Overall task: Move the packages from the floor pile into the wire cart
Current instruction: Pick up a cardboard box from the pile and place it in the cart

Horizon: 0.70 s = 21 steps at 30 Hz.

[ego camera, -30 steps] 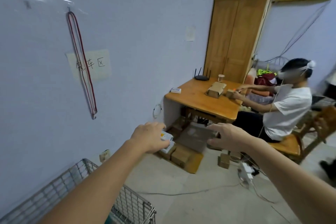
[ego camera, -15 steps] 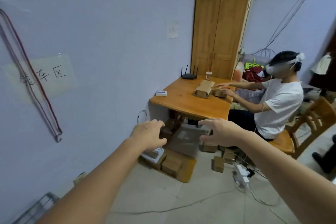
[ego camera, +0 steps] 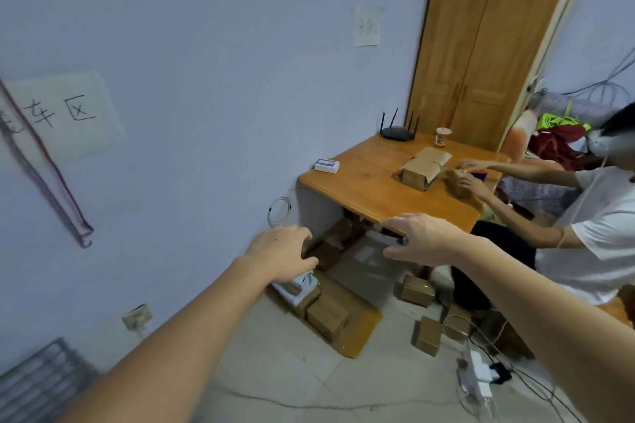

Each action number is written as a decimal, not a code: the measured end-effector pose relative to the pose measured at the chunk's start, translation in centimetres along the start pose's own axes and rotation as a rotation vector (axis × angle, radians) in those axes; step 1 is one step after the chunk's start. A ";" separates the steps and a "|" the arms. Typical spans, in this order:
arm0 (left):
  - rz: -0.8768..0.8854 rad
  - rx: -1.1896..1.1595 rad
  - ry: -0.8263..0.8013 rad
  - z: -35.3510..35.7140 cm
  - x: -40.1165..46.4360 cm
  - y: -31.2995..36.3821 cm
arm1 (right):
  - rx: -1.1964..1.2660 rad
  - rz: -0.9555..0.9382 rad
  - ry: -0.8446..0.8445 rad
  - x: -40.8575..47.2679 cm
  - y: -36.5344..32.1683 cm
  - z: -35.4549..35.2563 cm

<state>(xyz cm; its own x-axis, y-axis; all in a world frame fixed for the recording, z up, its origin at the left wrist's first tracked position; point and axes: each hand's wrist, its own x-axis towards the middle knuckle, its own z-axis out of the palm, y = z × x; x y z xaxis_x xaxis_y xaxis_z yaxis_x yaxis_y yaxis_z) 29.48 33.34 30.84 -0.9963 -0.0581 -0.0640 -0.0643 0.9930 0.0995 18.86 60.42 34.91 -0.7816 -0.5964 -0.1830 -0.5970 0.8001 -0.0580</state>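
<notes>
Only a corner of the grey wire cart [ego camera: 37,378] shows, low and well behind the left hand [ego camera: 280,252], so how much it holds cannot be told. Much seems left: the pile of brown cardboard packages [ego camera: 328,314] lies on the floor just below and beyond both hands, under the wooden table [ego camera: 364,189]. The left hand and right hand [ego camera: 421,239] reach forward, fingers spread and holding nothing, neither touching a package.
</notes>
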 end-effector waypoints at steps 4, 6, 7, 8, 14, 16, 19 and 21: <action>-0.097 -0.011 -0.020 0.9 3.7 -1.0 | -0.005 -0.079 -0.025 5.7 2.3 0.2; -0.139 -0.007 -0.032 1.6 5.9 -1.9 | -0.018 -0.123 -0.053 9.0 3.0 0.6; -0.156 -0.014 -0.034 2.0 7.0 -2.4 | -0.021 -0.143 -0.066 10.7 3.2 0.9; -0.174 -0.023 -0.035 2.5 8.2 -3.0 | -0.021 -0.160 -0.080 12.5 3.4 1.2; -0.230 -0.040 -0.062 5.6 16.5 -7.5 | -0.044 -0.228 -0.144 24.0 4.3 2.9; -0.250 -0.054 -0.084 6.9 19.3 -9.0 | -0.053 -0.238 -0.155 27.7 4.7 3.7; -0.277 -0.075 -0.119 9.3 23.1 -10.9 | -0.054 -0.253 -0.194 32.9 5.6 5.5; -0.307 -0.093 -0.145 11.2 25.2 -11.9 | -0.058 -0.263 -0.232 36.4 6.5 6.8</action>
<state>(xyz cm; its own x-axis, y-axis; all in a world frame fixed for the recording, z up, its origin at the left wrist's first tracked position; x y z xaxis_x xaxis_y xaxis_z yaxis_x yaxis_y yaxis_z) 5.80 21.21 16.91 -0.9114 -0.3311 -0.2444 -0.3718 0.9171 0.1437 -12.22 44.38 21.16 -0.5417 -0.7458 -0.3878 -0.7868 0.6123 -0.0784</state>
